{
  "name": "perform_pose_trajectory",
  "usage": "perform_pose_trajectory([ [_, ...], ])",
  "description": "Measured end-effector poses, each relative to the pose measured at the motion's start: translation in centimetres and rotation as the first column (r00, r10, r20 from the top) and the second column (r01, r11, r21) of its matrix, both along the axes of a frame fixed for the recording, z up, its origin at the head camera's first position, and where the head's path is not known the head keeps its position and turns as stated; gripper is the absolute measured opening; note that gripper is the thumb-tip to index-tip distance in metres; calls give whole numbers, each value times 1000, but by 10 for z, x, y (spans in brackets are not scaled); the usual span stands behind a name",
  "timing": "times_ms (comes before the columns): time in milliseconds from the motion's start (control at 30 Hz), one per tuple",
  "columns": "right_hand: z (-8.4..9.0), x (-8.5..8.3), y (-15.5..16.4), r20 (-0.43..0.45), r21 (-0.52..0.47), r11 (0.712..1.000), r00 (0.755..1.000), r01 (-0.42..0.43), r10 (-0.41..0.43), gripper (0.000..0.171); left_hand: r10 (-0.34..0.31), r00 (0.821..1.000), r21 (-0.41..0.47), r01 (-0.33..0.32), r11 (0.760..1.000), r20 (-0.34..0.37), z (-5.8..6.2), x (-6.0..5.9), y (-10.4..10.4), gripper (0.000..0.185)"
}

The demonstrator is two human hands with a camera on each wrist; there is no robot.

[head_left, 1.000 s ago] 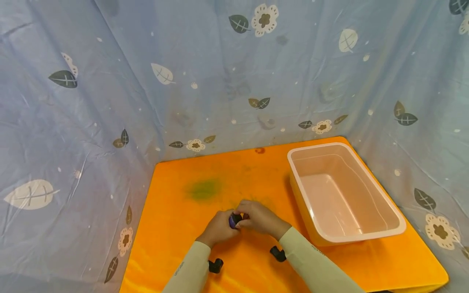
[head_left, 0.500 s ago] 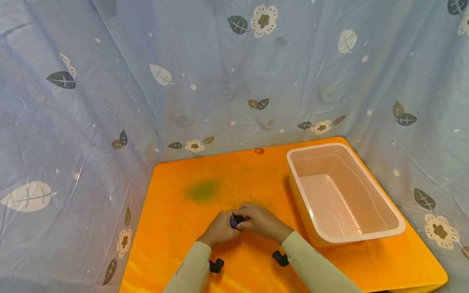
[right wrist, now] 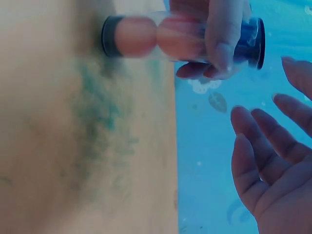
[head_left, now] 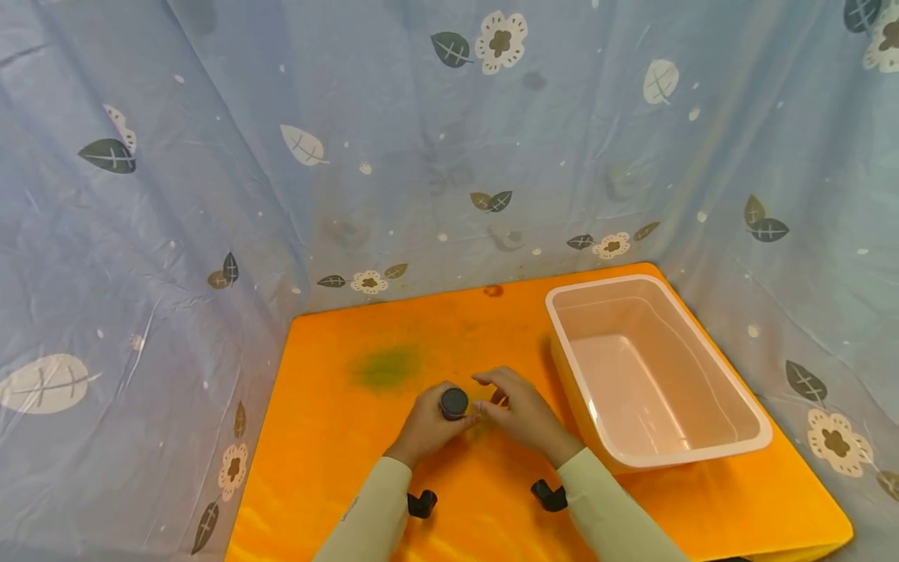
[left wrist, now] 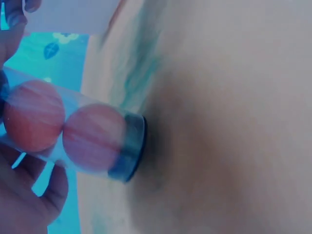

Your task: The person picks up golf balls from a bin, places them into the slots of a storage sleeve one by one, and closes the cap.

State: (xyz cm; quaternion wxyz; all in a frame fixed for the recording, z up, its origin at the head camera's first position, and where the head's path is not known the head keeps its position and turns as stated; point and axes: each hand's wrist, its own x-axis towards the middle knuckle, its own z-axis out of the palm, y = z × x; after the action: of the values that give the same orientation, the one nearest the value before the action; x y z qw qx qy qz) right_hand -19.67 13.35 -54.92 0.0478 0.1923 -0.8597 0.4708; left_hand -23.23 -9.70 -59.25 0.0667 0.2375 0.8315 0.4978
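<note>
Two walls of blue curtain (head_left: 393,140) printed with leaves and flowers close in the orange worktop (head_left: 337,468), with a pale pink tub (head_left: 730,445) standing at its right. A green smear (head_left: 388,365) marks the worktop behind the hands. The left hand (head_left: 426,425) has its grip clamped round a clear tube (head_left: 453,403), which stands upright near the middle of the worktop, just left of the tub. The right hand (head_left: 523,412) hovers beside it, fingers apart and relaxed, holding nothing.

To steady the tube well, I judge the left hand should keep it plumb on its dark base (a tall narrow thing tips easily) and grip it low.

From the head view only the tube's dark cap shows. The left wrist view reveals two orange balls (left wrist: 63,126) stacked inside and the dark base ring (left wrist: 129,148) on the worktop; the right wrist view adds the open fingers (right wrist: 258,156) apart from the tube.
</note>
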Motion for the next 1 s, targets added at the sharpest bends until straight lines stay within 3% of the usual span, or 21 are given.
perform_pose_trajectory([
  [300, -17, 7, 17, 0, -60, 993, 994, 106, -106, 37, 26, 999, 11, -26, 1000, -28, -4, 0, 17, 45],
  [567, -31, 15, 23, 47, -57, 987, 988, 150, -148, 37, 26, 999, 43, -27, 999, 27, -10, -2, 19, 54],
  [800, -35, 18, 23, 76, -79, 983, 984, 166, -160, 38, 64, 994, 160, -78, 984, 90, -24, 0, 20, 43],
  [1000, -32, 17, 18, 81, -134, 978, 986, 158, -148, 35, 94, 992, 168, -107, 980, 85, -31, 3, 24, 44],
])
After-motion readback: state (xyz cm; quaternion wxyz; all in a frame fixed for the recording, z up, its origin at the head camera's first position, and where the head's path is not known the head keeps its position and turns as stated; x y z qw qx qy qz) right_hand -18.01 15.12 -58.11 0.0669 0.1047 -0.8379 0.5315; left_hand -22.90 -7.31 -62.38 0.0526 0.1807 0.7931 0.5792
